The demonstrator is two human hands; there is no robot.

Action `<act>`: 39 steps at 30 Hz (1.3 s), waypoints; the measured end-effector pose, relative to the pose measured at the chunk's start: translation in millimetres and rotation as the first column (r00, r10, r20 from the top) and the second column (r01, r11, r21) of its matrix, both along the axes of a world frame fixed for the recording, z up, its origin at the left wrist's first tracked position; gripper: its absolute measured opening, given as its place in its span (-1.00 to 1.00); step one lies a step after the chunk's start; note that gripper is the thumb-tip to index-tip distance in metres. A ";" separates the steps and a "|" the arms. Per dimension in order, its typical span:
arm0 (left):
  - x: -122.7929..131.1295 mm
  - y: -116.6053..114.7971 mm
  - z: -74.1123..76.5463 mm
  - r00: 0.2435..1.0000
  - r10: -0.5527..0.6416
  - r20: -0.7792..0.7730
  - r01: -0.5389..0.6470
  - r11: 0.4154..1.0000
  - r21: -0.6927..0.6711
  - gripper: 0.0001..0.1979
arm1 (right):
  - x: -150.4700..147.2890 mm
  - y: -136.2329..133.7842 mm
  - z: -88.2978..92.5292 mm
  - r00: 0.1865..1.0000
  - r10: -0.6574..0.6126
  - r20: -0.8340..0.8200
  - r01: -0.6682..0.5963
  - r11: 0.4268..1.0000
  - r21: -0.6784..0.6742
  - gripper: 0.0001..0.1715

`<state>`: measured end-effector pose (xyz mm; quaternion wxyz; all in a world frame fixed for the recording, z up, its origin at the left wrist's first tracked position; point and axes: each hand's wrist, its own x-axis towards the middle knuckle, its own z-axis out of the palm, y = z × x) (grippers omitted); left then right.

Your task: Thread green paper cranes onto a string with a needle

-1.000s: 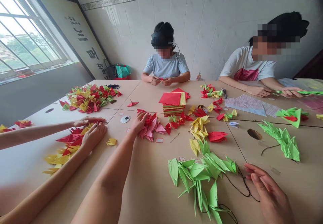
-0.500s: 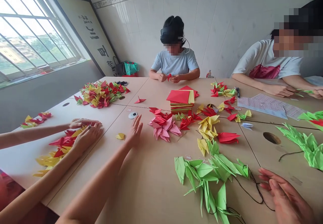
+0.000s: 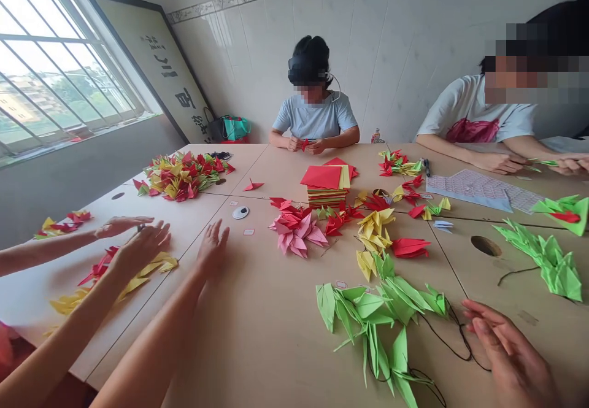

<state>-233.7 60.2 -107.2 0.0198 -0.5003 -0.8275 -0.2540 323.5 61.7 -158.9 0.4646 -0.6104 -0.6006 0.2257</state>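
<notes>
- Left hand (image 3: pixel 212 251) has shifted left, farther from the pink folded papers (image 3: pixel 298 236), open.
- Right hand (image 3: pixel 513 359) curls beside the black cord (image 3: pixel 470 356); whether gripping, cannot tell.
- Green folded papers (image 3: pixel 402 299) spread left to right, left of this nearer hand, one branch pointing near.

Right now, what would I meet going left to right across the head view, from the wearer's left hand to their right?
Left hand, white disc with a black spot, pink-and-red folded-paper cluster, green folded-paper cluster, right hand.
</notes>
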 end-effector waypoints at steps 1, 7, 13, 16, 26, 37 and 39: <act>18.5 0.0 -4.6 0.996 -0.087 -0.002 0.086 0.996 -0.009 -0.58 | -3.9 -4.8 4.2 0.998 0.052 0.040 -0.053 0.999 0.005 -0.51; 145.6 -37.4 -21.7 0.728 -0.685 -0.019 0.683 0.728 -0.064 -0.07 | -42.9 -42.9 22.6 0.690 0.386 0.612 -0.608 0.768 0.200 -0.06; 218.7 -50.7 -21.6 0.339 -0.937 -0.090 0.925 0.349 -0.152 -0.14 | -72.7 -28.9 15.9 0.481 0.332 0.812 -0.715 0.684 0.144 -0.14; 228.0 -25.9 -21.2 0.454 -0.887 -0.083 0.870 0.461 -0.174 -0.30 | -83.4 1.5 12.1 0.493 0.343 0.800 -0.687 0.718 0.116 -0.24; 217.5 60.6 -16.3 0.581 -0.803 -0.128 0.798 0.594 -0.101 -0.41 | -122.6 89.0 17.9 0.597 0.269 0.756 -0.548 0.824 0.140 -0.44; 146.6 7.1 -24.5 0.868 -0.489 -0.089 0.495 0.866 0.073 -0.26 | -36.2 2.9 39.5 0.661 0.225 0.716 -0.500 0.844 0.196 -0.35; 129.9 5.8 -29.6 0.914 -0.404 -0.045 0.406 0.912 0.064 -0.16 | -11.1 -2.0 16.8 0.650 0.182 0.737 -0.430 0.889 0.160 -0.34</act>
